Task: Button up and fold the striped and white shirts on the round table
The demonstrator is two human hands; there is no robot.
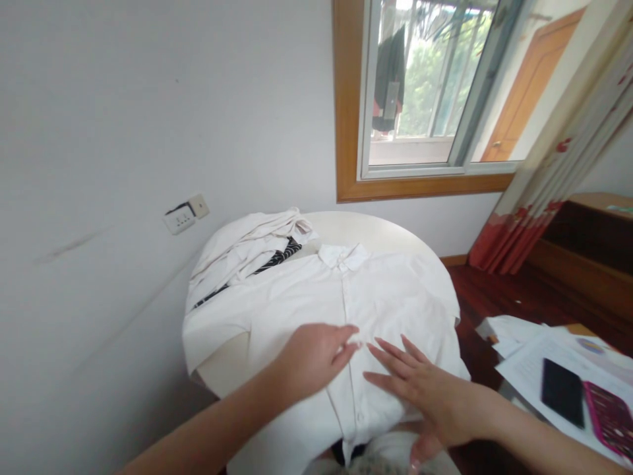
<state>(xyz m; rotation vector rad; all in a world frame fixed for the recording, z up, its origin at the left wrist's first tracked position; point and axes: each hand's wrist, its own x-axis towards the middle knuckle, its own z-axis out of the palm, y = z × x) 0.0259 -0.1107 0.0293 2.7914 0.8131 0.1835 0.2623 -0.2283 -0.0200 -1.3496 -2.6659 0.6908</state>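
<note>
A white short-sleeved shirt (316,297) lies spread face up on a round white table (366,231), its collar toward the wall and its button strip running down the middle. My left hand (314,356) rests flat on the shirt just left of the button strip, fingers stretched toward the right. My right hand (420,389) lies flat on the shirt just right of the strip, fingers spread and pointing left. The two sets of fingertips almost meet. Neither hand holds anything.
More white garments with a black striped piece (257,257) are heaped at the table's far left. A wall socket (185,214) is on the wall behind. To the right lie papers (524,359), a black phone (561,392) and a pink case (610,419). A window and curtain stand beyond.
</note>
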